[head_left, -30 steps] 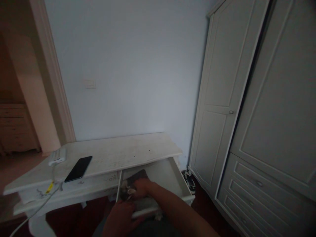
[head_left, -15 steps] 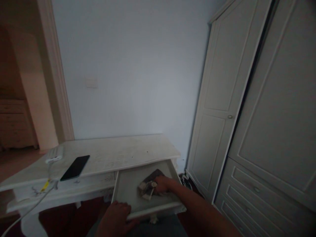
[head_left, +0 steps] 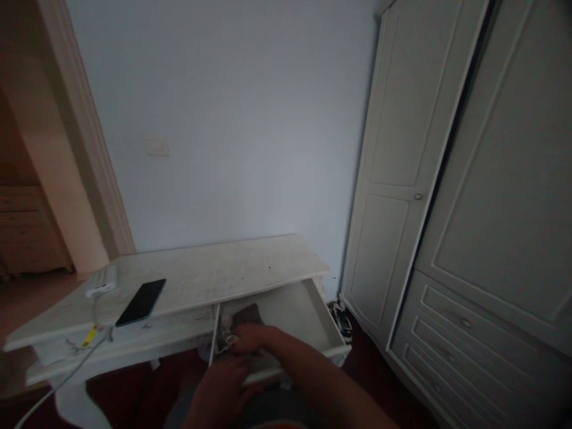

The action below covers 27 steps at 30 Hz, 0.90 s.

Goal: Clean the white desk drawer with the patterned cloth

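A white desk (head_left: 201, 277) has its right drawer (head_left: 328, 325) pulled out. My right hand (head_left: 250, 338) reaches into the drawer's left end and is closed on a dark crumpled cloth (head_left: 243, 316) pressed against the drawer floor. My left hand (head_left: 221, 390) grips the drawer's front edge, fingers curled over it. The room is dim and details of the cloth are hard to make out.
A black phone (head_left: 140, 302) lies on the desk top near a white power strip (head_left: 102, 281) with a trailing cable (head_left: 58, 381). A tall white wardrobe (head_left: 469, 208) stands on the right. A shoe (head_left: 342, 319) lies on the dark floor beside the drawer.
My right hand has dragged the cloth from the drawer's right side back to its left end. My left hand stays on the drawer front. The view has shifted slightly.
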Available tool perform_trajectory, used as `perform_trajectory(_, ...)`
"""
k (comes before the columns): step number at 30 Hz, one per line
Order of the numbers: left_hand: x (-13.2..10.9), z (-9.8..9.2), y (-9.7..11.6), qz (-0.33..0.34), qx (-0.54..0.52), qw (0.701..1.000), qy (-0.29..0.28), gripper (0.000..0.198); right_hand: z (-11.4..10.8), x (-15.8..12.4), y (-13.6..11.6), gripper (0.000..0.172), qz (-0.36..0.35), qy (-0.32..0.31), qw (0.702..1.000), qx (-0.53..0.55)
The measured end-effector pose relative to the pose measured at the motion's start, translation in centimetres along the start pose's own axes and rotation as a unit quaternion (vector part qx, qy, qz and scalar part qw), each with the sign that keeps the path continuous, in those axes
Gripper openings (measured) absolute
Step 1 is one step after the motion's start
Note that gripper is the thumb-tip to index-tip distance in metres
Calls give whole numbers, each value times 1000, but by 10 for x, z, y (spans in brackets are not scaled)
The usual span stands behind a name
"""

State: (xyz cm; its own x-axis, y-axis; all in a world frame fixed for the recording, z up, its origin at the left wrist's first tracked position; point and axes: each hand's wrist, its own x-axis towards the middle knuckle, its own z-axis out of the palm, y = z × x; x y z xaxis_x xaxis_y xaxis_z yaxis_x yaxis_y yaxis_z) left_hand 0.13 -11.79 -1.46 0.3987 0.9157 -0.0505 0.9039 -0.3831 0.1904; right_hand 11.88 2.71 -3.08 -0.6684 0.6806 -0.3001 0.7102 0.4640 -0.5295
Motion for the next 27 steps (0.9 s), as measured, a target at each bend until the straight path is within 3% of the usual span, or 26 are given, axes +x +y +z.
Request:
perform_trajectory(4,1,1,2,4,-10,1000,1,42,-11,-43,32,27,-25,-67,997,43)
perform_trajectory(7,0,2,2,1,3,1000,-6,44,-37,-88,69,32,24,-73,994,83)
perform_trajectory(10,0,4,4,-3,32,999,-11,47,-64,-122,100,32,103,1,993,55)
perform_trajectory(13,1,7,7,-4,49,999,-13,46,-78,-129,113,35,136,85,986,36)
perform_trajectory(16,3,8,10,1,48,999,-13,45,-73,-105,104,42,154,161,975,24)
perform_trajectory(19,3,6,11,6,40,999,-15,45,-53,-66,72,50,146,191,971,18)
perform_trajectory(24,3,4,9,12,15,1000,2,43,-14,-11,4,53,67,126,990,3)
perform_trajectory(27,3,11,5,22,-3,999,29,43,-5,-6,-12,42,27,50,998,-15)
